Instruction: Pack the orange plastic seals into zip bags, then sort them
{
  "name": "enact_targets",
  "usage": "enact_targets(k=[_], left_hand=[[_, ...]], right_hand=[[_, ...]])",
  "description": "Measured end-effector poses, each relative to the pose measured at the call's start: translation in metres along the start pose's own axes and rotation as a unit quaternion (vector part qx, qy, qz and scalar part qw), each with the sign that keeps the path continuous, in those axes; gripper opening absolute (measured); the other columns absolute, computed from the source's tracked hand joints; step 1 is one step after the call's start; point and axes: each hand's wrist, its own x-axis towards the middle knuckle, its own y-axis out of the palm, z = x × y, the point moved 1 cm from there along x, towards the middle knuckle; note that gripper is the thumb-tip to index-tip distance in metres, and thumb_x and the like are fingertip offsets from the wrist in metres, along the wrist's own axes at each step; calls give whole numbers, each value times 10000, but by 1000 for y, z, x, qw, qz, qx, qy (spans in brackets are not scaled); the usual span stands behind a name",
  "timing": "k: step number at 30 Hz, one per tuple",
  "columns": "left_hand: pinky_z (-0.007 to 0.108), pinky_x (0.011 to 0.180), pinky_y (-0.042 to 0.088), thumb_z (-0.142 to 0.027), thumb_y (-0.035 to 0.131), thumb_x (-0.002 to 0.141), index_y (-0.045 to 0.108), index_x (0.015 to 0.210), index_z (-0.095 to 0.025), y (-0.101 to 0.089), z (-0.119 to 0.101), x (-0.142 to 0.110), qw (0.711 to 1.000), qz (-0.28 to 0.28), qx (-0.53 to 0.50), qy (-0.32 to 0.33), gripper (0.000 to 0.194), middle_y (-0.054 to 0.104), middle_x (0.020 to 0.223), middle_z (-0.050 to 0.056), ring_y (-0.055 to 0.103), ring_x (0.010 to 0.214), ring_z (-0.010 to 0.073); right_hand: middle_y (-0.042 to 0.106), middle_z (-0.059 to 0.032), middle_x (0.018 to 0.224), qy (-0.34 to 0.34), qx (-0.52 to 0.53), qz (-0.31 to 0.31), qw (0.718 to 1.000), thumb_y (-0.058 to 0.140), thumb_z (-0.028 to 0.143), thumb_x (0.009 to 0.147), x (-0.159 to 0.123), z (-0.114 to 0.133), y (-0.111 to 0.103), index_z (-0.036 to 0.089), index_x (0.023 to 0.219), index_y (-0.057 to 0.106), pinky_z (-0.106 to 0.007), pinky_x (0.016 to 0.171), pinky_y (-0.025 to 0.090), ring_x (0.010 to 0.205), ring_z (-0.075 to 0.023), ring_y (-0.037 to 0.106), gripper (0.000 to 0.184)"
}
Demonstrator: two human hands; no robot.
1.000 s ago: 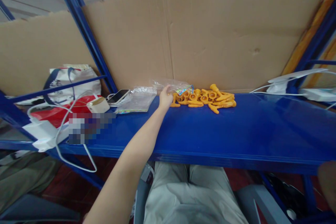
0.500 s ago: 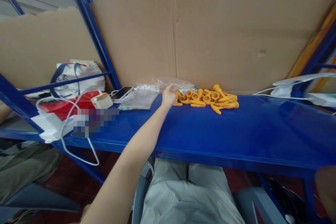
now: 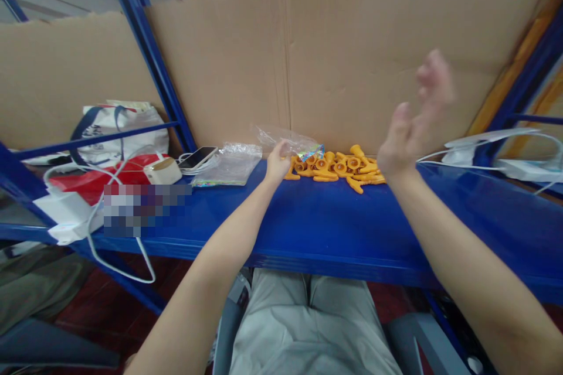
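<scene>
My left hand point(image 3: 278, 163) is closed on a clear plastic bag point(image 3: 288, 139) with a colourful printed end, at the left side of the pile. Just beyond and beside it lies a heap of orange-yellow plastic pipe-shaped pieces point(image 3: 336, 167), each with a round cup at one end; the bag's printed part overlaps some of them. Raised above the right end of the pile, my right hand point(image 3: 416, 120) is empty, its fingers apart and somewhat blurred. A stack of flat clear bags point(image 3: 231, 167) rests on the blue table to the left of my left hand.
The blue table point(image 3: 334, 222) backs onto a cardboard wall point(image 3: 352, 58). At the left are a phone point(image 3: 199, 158), a white charger point(image 3: 162, 171), a red bag point(image 3: 88, 179), looped cables and a cloth bag point(image 3: 127, 135). A white power strip point(image 3: 528, 170) sits at the right.
My right hand has come up into view from the lower right and is now raised over the pile's right end. My left hand stays at the plastic bag. The view has shifted slightly.
</scene>
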Motion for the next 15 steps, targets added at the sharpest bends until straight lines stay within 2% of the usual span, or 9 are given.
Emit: enact_targets(k=[2,4,6,8,11,13,15], left_hand=[[408,1214,351,7,554,693,649,1263,-188,-1,-7,-3,999,3,16,31,610,633,1397,93,531,1371,249],[402,1243,296,14,560,672,633,1299,-204,-3,-16,-6,997,19,29,74,667,593,1451,81,489,1408,241],[404,1256,262,6,566,666,626,1319,-218,-5,-27,-8,992,49,26,110,694,564,1485,65,451,1438,234],[416,1252,268,-23,572,679,642,1305,-225,-4,-37,-11,989,81,2,121,661,565,1486,50,439,1446,237],[429,1207,354,-112,553,758,724,1174,-207,-1,-49,-13,984,140,-73,86,459,645,1395,46,501,1399,249],[437,1151,429,-214,511,850,768,1046,-188,2,-54,-15,974,179,-133,37,324,714,1285,60,575,1326,262],[457,1093,485,-343,473,922,783,958,-172,5,-57,-16,964,195,-179,-19,356,760,1173,82,648,1231,282]], right_hand=[[438,-39,1545,-38,-45,4,998,489,511,976,-5,-11,10,357,1366,542,-553,1140,365,1487,-296,317,423],[484,-92,1509,-26,-80,33,996,534,597,916,-10,-34,20,309,1326,566,-597,1148,336,1465,-319,355,503],[529,-136,1458,43,-67,42,996,496,703,882,-14,-65,26,267,1286,574,-581,1138,359,1419,-314,425,599],[582,-156,1380,143,-33,40,988,447,784,853,-16,-92,27,246,1248,572,-556,1100,415,1327,-304,528,679],[651,-147,1251,291,44,89,951,362,827,847,-15,-112,24,257,1187,583,-537,1005,503,1137,-293,663,700],[674,-155,1203,341,98,135,925,333,828,848,-14,-111,21,257,1157,594,-537,950,537,1075,-302,692,700],[684,-168,1186,360,132,167,908,335,819,850,-15,-105,19,250,1138,601,-539,917,555,1071,-312,693,691]])
